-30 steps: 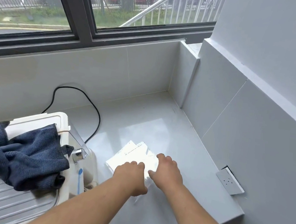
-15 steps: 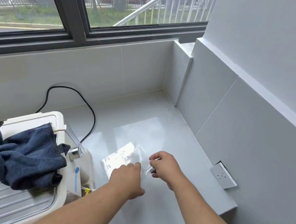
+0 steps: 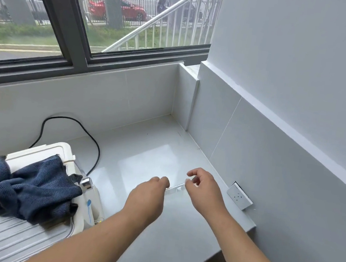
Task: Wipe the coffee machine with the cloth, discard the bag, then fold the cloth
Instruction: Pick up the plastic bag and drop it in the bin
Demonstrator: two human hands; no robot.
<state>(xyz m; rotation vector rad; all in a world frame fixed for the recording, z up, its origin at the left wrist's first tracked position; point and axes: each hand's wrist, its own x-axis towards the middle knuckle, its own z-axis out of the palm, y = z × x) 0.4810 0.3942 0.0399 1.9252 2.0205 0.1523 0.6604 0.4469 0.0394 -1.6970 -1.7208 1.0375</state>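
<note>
Counter (image 3: 161, 149): pale, glossy. Machine (image 3: 39, 151): white, at the counter's left edge. Cloth (image 3: 27, 191): dark blue, bunched, draped over the machine's top and front. Left hand (image 3: 145, 199) and right hand (image 3: 205, 192): both right of the machine, above the counter, each pinching one end of the bag (image 3: 176, 189). The bag is clear, hard to see, pulled thin between them. Socket (image 3: 239, 195): farther right of the machine, on the wall.

clear bag (image 3: 176, 189) mostly too faint to trace.
</note>
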